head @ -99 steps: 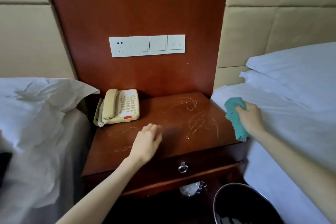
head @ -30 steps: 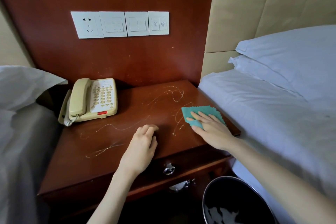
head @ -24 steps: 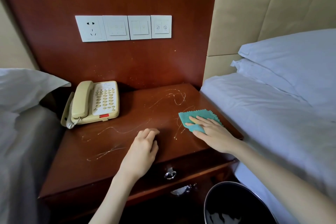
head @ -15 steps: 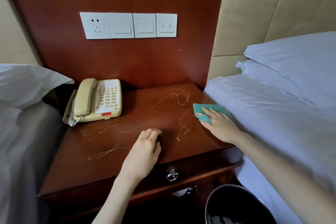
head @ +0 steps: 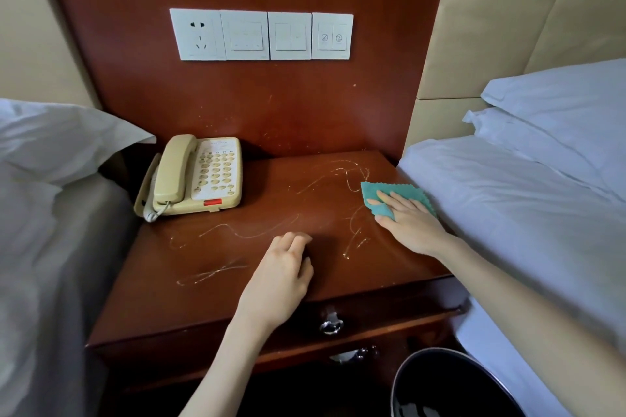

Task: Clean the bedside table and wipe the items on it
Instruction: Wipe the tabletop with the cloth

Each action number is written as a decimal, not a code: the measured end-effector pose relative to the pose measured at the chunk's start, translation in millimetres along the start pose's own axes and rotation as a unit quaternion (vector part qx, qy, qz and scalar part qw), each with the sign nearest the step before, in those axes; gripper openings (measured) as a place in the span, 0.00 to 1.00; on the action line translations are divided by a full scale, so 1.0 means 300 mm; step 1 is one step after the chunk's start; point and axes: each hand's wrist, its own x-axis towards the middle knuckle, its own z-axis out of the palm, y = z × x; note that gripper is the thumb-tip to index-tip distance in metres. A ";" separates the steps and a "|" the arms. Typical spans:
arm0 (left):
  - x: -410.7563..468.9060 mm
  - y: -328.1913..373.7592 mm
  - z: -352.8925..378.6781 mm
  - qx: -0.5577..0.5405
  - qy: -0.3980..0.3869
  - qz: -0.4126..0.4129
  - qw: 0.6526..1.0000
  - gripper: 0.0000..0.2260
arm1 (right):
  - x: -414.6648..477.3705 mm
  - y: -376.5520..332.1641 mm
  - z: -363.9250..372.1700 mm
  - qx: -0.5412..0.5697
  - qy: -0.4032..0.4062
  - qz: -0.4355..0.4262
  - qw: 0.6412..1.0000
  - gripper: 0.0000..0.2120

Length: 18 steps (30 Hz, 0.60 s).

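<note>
Pressing flat on the teal cloth (head: pixel 371 194), the right hand (head: pixel 411 223) has its fingers straight and spread, not gripping. The cloth lies under those fingers and shows beyond the fingertips, well to the right of the cream telephone (head: pixel 198 176) on the tabletop (head: pixel 288 203). Nearer than the telephone and to its right, the left hand (head: pixel 281 278) rests with fingers loosely curled, holding nothing. Pale streaks (head: pixel 250 234) run between the telephone and the cloth
</note>
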 end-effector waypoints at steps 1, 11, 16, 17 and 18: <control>0.001 0.000 0.001 0.000 0.000 -0.002 1.000 0.15 | -0.026 -0.013 0.004 0.002 -0.002 -0.015 1.000 0.23; -0.001 0.000 0.001 -0.001 0.004 -0.014 1.000 0.14 | -0.285 -0.204 0.046 -0.001 -0.040 -0.141 0.989 0.26; -0.004 0.001 -0.001 0.000 0.005 -0.018 1.000 0.14 | -0.271 -0.224 0.027 0.015 -0.062 -0.148 0.987 0.22; -0.004 0.001 -0.002 -0.002 0.006 -0.017 1.000 0.14 | -0.258 -0.223 0.022 0.018 -0.066 -0.147 0.987 0.22; -0.004 0.000 -0.002 -0.003 0.007 -0.016 1.000 0.14 | -0.241 -0.223 0.019 0.017 -0.068 -0.143 0.987 0.22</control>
